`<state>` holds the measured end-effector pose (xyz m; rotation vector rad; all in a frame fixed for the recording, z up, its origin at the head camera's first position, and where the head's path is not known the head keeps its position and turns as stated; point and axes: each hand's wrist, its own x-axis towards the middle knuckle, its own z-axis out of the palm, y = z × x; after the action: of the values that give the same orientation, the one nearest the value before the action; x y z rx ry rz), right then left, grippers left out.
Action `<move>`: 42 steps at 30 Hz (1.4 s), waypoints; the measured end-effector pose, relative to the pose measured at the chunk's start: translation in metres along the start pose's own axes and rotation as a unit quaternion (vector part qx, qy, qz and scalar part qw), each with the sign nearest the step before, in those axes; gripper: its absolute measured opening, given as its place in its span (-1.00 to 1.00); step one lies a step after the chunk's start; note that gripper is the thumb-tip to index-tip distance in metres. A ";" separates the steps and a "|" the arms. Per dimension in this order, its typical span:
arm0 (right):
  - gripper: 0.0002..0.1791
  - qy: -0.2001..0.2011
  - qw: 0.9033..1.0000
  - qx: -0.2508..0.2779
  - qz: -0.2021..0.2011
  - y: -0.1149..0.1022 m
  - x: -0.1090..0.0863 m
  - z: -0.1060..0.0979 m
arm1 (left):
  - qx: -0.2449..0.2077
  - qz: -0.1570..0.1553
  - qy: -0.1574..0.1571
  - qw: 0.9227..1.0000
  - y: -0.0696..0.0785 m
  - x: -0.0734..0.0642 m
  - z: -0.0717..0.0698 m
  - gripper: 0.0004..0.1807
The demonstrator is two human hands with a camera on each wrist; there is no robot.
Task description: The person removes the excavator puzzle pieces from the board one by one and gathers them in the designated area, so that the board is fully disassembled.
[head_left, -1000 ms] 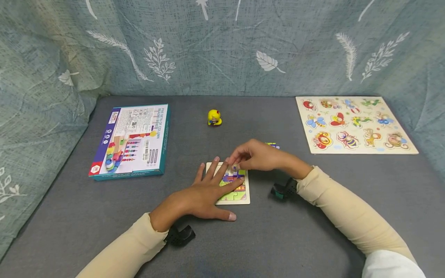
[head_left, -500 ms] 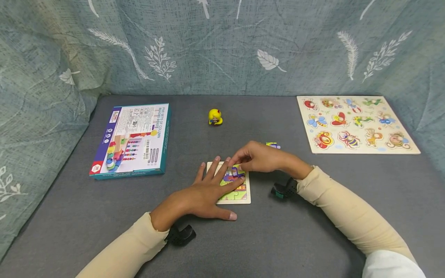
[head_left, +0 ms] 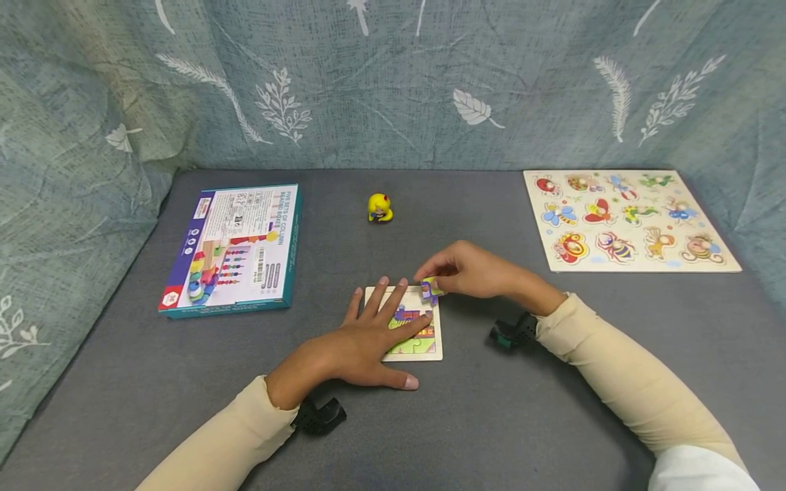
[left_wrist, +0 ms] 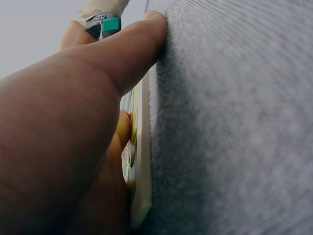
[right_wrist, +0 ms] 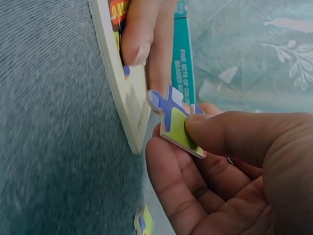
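Observation:
My right hand (head_left: 473, 271) pinches a purple and yellow-green jigsaw piece (head_left: 432, 290) between thumb and fingers, over the upper right corner of a small wooden puzzle tray (head_left: 439, 341). In the right wrist view the jigsaw piece (right_wrist: 176, 122) is tilted and raised off the tray, and its knob points toward the tray. With fingers spread, my left hand (head_left: 371, 344) rests across the tray and covers much of its left side. Several pieces lie fitted in its lower part. The left thumb lies on the table beside the tray's near edge.
Another loose jigsaw piece (right_wrist: 145, 221) lies on the table by the right hand, hidden in the head view. A boxed toy (head_left: 233, 249) is at the left. A yellow figurine (head_left: 379, 207) stands at the back. An insect puzzle board (head_left: 632, 221) lies at the right.
The right hand has lifted the jigsaw piece out of the tray's upper right area and drawn it slightly right. It now blocks the loose piece behind it. The left hand has stayed put.

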<state>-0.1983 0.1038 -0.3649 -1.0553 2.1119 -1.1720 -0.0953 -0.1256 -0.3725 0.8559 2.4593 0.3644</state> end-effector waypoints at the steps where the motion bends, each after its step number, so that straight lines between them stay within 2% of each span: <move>1: -0.72 0.004 1.000 -0.003 0.000 0.000 -0.001 -0.001 | 0.001 -0.001 -0.001 1.000 0.000 0.000 0.000 0.01; 9: -0.74 0.028 0.999 -0.016 0.004 0.001 -0.012 -0.009 | 0.006 -0.003 0.002 1.000 0.000 0.000 0.001 0.02; 19: -0.80 0.057 0.998 0.003 -0.003 0.005 -0.022 -0.017 | 0.006 -0.007 0.001 1.000 0.000 0.000 0.001 0.02; 26: -0.80 0.080 0.996 -0.002 0.030 0.008 -0.028 -0.022 | 0.008 -0.013 -0.002 1.000 -0.001 0.001 0.001 0.03; 33: -0.78 0.093 0.994 -0.026 0.046 0.011 -0.036 -0.029 | 0.013 -0.015 -0.002 1.000 0.000 0.001 0.001 0.02; 42: -0.76 0.105 0.991 -0.041 0.074 0.014 -0.046 -0.037 | 0.002 -0.006 -0.001 1.000 -0.001 0.000 0.000 0.02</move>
<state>-0.2042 0.1639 -0.3554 -0.8242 2.3740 -1.1779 -0.0954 -0.1261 -0.3729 0.8429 2.4643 0.3537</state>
